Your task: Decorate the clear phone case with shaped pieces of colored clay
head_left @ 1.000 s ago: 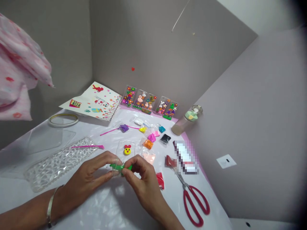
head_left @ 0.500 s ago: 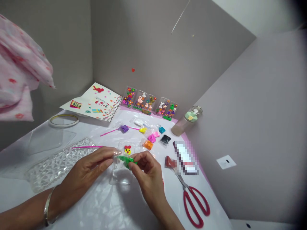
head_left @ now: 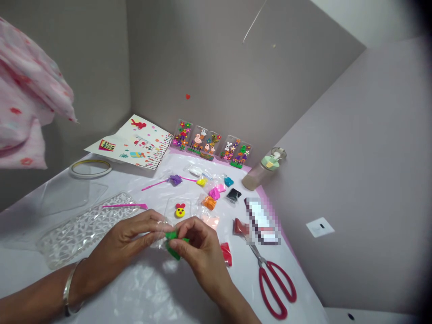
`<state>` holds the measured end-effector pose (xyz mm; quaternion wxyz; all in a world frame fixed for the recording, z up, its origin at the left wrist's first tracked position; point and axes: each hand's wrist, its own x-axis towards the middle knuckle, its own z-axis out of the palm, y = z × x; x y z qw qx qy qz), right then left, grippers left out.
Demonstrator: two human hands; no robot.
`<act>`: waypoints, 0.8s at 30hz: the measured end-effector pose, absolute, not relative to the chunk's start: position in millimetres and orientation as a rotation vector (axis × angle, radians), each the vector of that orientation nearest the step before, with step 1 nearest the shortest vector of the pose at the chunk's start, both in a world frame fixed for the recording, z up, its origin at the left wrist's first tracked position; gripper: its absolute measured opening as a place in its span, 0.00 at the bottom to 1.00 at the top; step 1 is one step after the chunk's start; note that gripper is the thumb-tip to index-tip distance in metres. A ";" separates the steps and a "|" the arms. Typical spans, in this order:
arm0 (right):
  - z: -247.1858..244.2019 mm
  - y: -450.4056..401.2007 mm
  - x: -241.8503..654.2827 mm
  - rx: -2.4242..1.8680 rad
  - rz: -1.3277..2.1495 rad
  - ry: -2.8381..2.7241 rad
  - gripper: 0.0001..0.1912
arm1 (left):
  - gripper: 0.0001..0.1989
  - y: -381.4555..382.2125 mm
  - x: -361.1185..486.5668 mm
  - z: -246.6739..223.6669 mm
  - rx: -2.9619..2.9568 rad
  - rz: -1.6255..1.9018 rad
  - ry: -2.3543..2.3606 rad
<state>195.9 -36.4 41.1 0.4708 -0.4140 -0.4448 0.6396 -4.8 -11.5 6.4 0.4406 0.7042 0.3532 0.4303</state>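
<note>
Head view: green clay (head_left: 173, 251) is pinched by the right hand (head_left: 201, 252), clear wrapper (head_left: 161, 241) apparently gripped by the left hand (head_left: 125, 239) close beside.

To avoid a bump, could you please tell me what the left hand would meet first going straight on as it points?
Probably the soft-looking green clay at the fingertips of the left hand, with the right hand just beyond, though depth is unclear in this view.
</note>
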 end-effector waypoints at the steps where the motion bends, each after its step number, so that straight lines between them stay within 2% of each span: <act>1: 40.6 -36.4 196.1 -1.016 1.557 -1.099 0.20 | 0.09 -11.9 -4.3 6.5 1.706 1.083 0.891; 7: 36.8 -37.0 196.3 -1.060 1.523 -1.141 0.19 | 0.03 -11.8 -2.2 5.9 1.656 1.075 0.875; 12: 36.8 -36.5 198.4 -1.040 1.621 -1.116 0.20 | 0.09 -11.7 -3.9 8.3 1.808 0.998 0.801; 15: 36.6 -35.2 200.6 -1.050 1.563 -1.094 0.19 | 0.13 -13.0 -3.5 11.4 1.796 0.995 0.855; 18: 36.4 -34.4 201.0 -1.077 1.446 -1.074 0.19 | 0.10 -14.0 -2.1 10.5 1.724 1.073 0.896; 21: 36.2 -34.7 200.0 -1.061 1.445 -1.103 0.24 | 0.06 -12.9 -2.1 6.9 1.716 1.053 0.852; 24: 36.1 -35.1 200.7 -1.084 1.489 -1.137 0.23 | 0.09 -8.5 -4.9 6.9 1.691 1.009 0.866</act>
